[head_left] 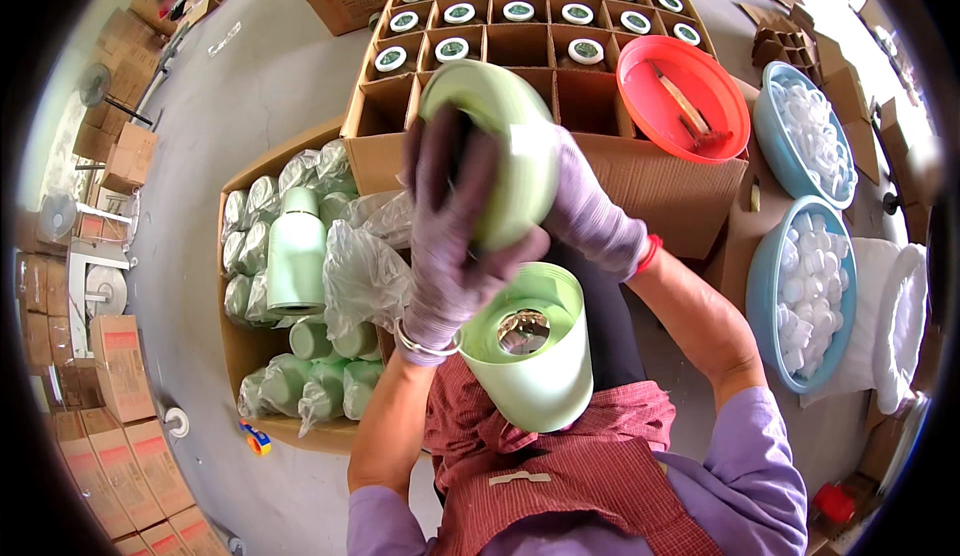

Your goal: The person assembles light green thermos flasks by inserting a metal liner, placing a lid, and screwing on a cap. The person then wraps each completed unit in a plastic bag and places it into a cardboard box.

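Both my hands wear light purple gloves and hold a pale green rounded flask part (517,181), blurred by motion, above my lap. My left hand (445,226) grips its left side, fingers curled over a dark opening or shadow there. My right hand (597,206) is pressed round its right side, with the fingers partly hidden behind it. Just below, a wide pale green flask shell (530,381) stands tilted on my lap against the red apron (560,501). A shiny, mirror-like piece (523,332) shows inside its open top.
Ahead is a divided carton (640,181) with white-rimmed round tops in several compartments. A red basin (735,121) holding a hammer (680,101) rests on its right corner. Left, another carton (235,356) holds wrapped green flasks (297,256). Blue basins (755,301) of white plastic parts stand right.
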Motion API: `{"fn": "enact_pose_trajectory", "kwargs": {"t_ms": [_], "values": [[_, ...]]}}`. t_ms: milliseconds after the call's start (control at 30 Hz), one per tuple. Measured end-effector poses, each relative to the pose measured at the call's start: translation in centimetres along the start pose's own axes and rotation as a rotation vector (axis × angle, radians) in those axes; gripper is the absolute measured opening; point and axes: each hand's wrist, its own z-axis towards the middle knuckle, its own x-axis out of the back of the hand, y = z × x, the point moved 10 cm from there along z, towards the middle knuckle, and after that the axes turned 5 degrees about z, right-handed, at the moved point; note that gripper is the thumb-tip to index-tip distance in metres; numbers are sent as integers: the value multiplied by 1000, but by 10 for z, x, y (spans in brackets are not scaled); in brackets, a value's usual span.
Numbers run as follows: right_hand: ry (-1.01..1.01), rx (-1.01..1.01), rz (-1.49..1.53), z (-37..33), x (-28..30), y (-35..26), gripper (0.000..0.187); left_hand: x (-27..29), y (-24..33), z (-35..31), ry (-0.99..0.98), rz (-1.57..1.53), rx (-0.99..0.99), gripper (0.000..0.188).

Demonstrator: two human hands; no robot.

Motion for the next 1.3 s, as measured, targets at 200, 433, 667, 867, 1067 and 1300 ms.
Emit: {"fn": "enact_pose_trajectory", "kwargs": {"t_ms": [200,433,667,867,1067,1300], "values": [[-475,-615,477,-66,-13,58,35,8,36,-20,-218,-26,-362,48],[-197,-617,-185,-62,39,23,27,0,-13,-92,-432,-403,92,57],[-398,-308,10,-83,-38,-18,41,-13,-2,-98,-513,-390,117,59],[-816,-338,-1,-115,-60,4,59,-14,48,-104,-524,-67,47,65],[-706,-189,-150,-122,-13,-41,83,-8,20,-118,-210,-662,473,55],[-869,-1019,-940,-181,89,-71,72,-105,19,-224,-532,-986,961,33]]}}
